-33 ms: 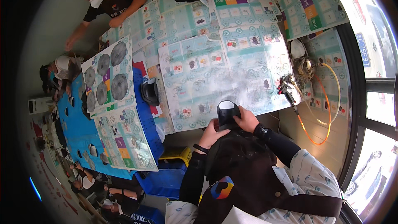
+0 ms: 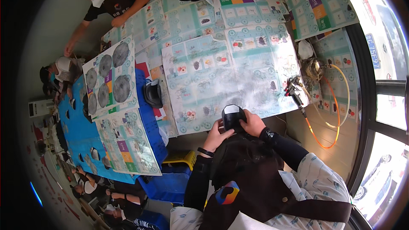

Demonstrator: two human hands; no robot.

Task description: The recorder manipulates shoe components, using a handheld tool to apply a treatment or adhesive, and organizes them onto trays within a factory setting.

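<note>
Just past the near edge of the paper-covered table (image 2: 238,76), I hold a black cupped piece (image 2: 232,121) with a white patch at its far end. Its exact kind is unclear. My left hand (image 2: 216,138) grips it from the left, the thumb along its near side and the fingertips partly behind it. On the other side my right hand (image 2: 253,125) clasps it, thumb pressed on its right rim. A similar black cupped piece (image 2: 153,94) rests on the edge of a blue crate (image 2: 150,123) to the left.
A spray gun (image 2: 295,91) with an orange hose (image 2: 328,119) hangs at the table's right edge. A sheet bearing grey discs (image 2: 121,55) lies at left. Yellow (image 2: 182,158) and blue bins (image 2: 170,186) stand below. A masked person (image 2: 117,12) works at far left.
The black piece has tilted slightly in my hands, showing more of its inside and less white. At far left, the masked person's outstretched arm has dropped a little.
</note>
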